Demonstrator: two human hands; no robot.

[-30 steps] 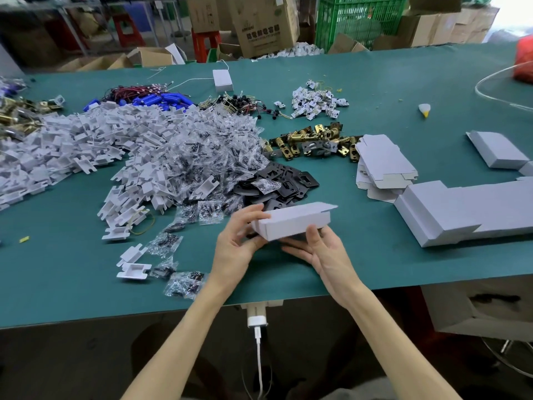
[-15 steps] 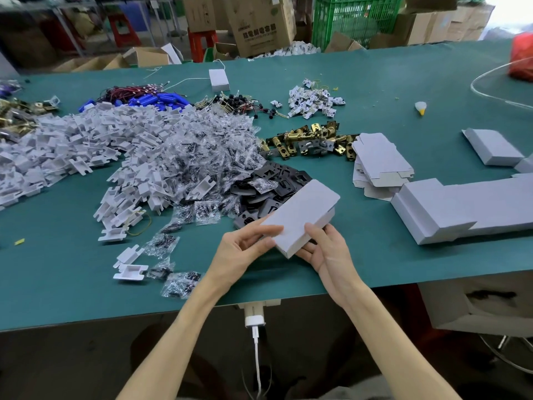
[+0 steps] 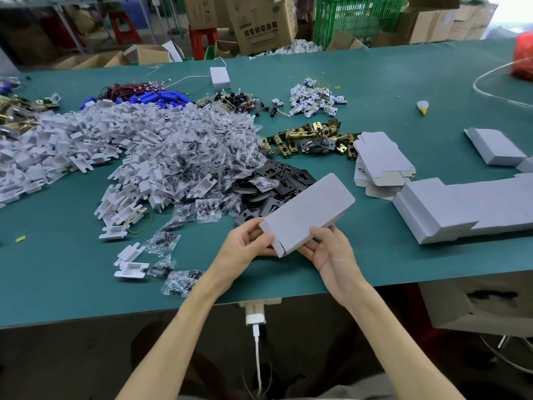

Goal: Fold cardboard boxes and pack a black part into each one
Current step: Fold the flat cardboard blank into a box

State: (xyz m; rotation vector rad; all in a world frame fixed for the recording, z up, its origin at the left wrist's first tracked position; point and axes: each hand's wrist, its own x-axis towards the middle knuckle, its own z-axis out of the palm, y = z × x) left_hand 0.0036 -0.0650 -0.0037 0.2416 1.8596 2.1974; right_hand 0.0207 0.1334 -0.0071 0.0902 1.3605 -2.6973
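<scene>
Grip: 2 bare hands pinch 1 white rectangular cardboard box (image 3: 308, 212). The left hand (image 3: 245, 246) has its thumb on top at the near corner and its fingers curled beneath. The right hand (image 3: 331, 252) has its thumb on the near long edge and its fingers under the box.
Box: held off the green table (image 3: 57, 284) and tilted, broad face up. Its long axis runs away from the hands to the right.
Black parts: 1 heap of flat black plates (image 3: 277, 192) just beyond the box, partly hidden by it; too overlapped to count.
Left of grip: 1 mound of clear screw bags (image 3: 202, 157), then 1 mound of white plastic inserts (image 3: 72, 140).
Beyond grip: 1 cluster of brass latches (image 3: 314, 140).
Right of grip: 1 stack of flat white box blanks (image 3: 380, 160). Nearer the table edge is 1 row of folded white boxes (image 3: 461, 206) lying touching; I cannot tell how many. 1 more folded white box (image 3: 496, 145) sits apart beyond them.
</scene>
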